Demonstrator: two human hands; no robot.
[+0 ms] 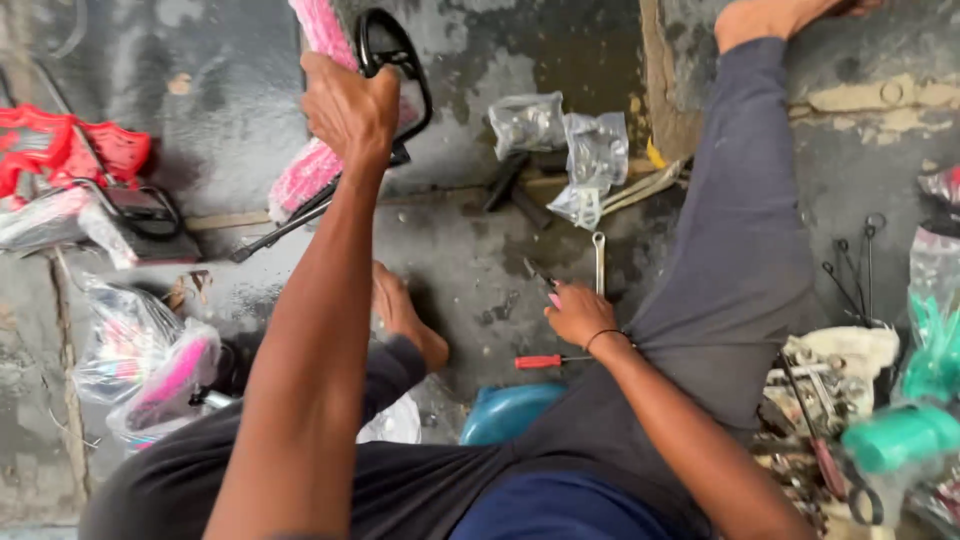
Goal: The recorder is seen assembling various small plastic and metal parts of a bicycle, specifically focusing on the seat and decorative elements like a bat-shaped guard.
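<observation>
While we sit on the concrete floor (470, 250), our right hand (580, 312) rests low by our knee, fingers pinching a small dark tool (538, 274) | red-handled screwdriver (540, 362) just beside it, spanner (598, 262) beyond | farther off, our left hand (348, 108) wraps shut around the pink-and-black frame (330, 150), held upright.

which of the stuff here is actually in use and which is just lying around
In hand:
- left hand grips the pink and black frame part
- right hand reaches for a small tool beside the spanner

Lying about:
- red-handled screwdriver
- clear bags of hardware
- red parts
- green plastic pieces
</observation>
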